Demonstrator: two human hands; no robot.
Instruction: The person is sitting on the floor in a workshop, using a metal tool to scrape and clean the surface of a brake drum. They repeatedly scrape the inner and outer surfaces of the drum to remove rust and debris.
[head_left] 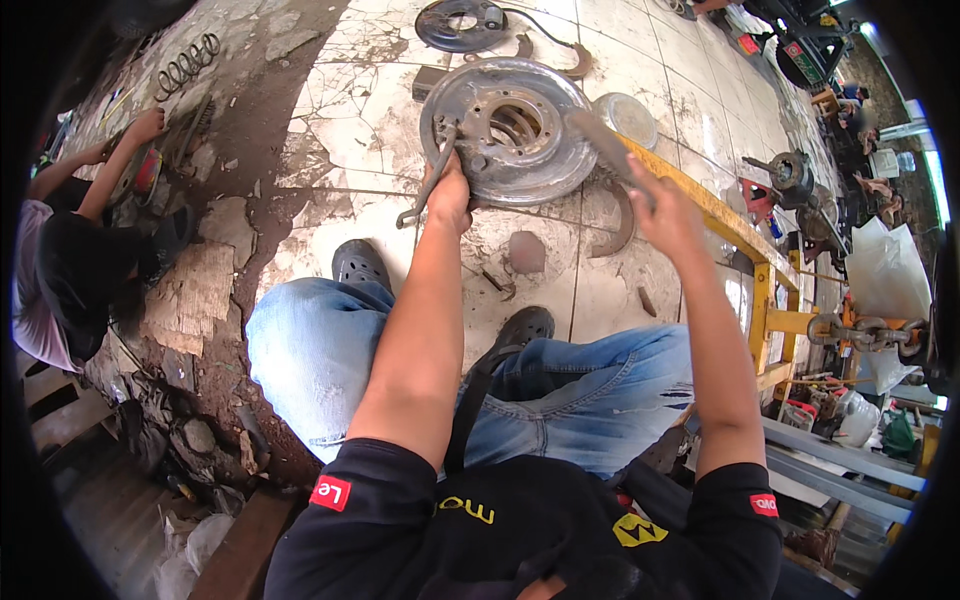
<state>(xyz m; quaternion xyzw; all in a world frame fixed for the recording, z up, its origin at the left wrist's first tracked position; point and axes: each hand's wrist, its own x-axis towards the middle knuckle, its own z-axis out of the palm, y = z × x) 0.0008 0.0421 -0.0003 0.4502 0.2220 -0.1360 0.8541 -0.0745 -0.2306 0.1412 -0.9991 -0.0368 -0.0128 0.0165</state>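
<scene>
My left hand (450,195) is closed on the near left rim of a round, dirty metal brake backing plate (535,168). A bent hose (430,190) runs from the plate beside that hand. My right hand (668,212) is closed round a long, flat, brownish tool (605,142), which is blurred, so its kind is unclear. The tool's far end overlaps the plate's right edge; whether it touches cannot be seen. On the tiles just below the plate lie a curved brake shoe (622,226) and a brown flat piece (526,252).
A black backing plate (435,35) and another curved shoe (578,64) lie beyond. A pale round lid (640,118) sits near a yellow metal frame (700,200) on the right. At far left are a coil spring (188,68) and another person's arm (115,165).
</scene>
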